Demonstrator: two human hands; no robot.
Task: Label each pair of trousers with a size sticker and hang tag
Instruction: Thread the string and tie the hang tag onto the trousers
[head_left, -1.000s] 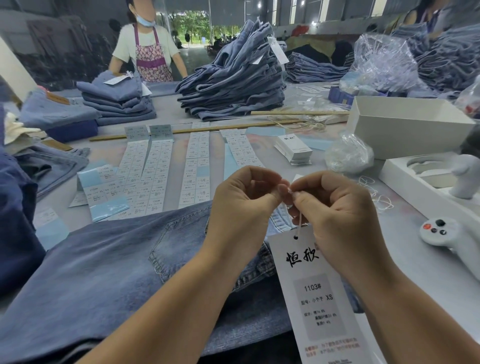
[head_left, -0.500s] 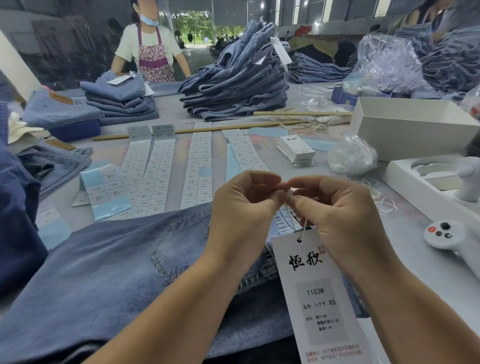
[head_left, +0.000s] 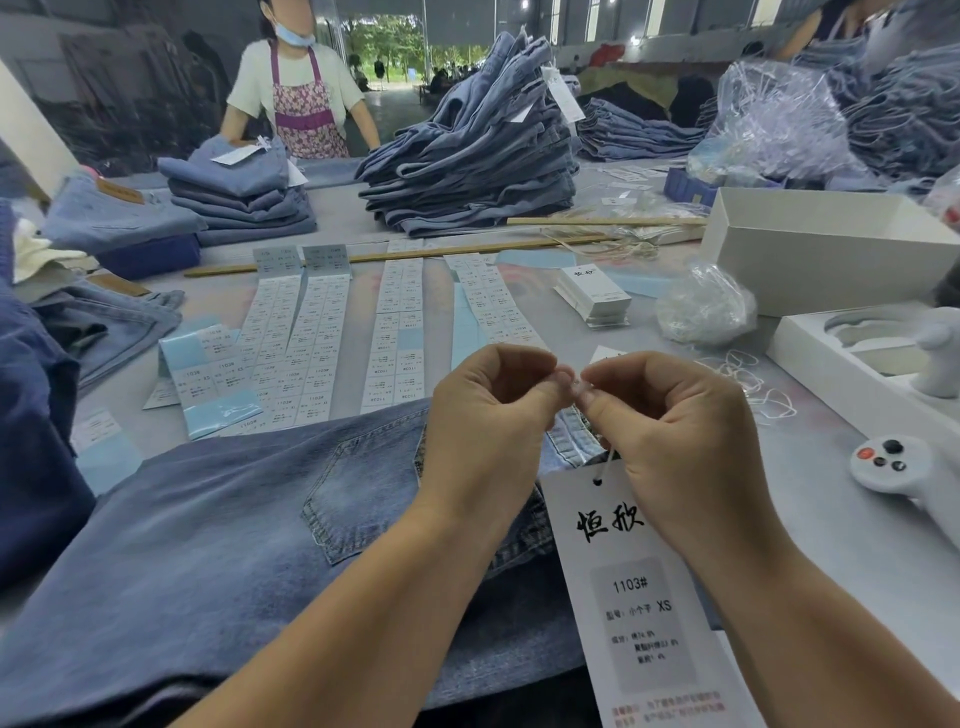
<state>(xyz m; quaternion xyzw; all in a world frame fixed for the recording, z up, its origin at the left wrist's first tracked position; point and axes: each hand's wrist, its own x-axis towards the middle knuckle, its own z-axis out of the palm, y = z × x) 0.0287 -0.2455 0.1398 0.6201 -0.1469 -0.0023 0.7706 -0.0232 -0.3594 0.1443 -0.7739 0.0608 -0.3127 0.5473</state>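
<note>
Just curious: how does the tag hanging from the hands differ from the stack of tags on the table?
The hanging tag is single, dangling on a string pinched by both hands; the tag stack lies flat and untouched. The hanging tag's printed XS side shows; the stack shows only a logo. Both are white with the same black logo.

"1103#" and "XS" on the white hang tag (head_left: 639, 597)
</note>
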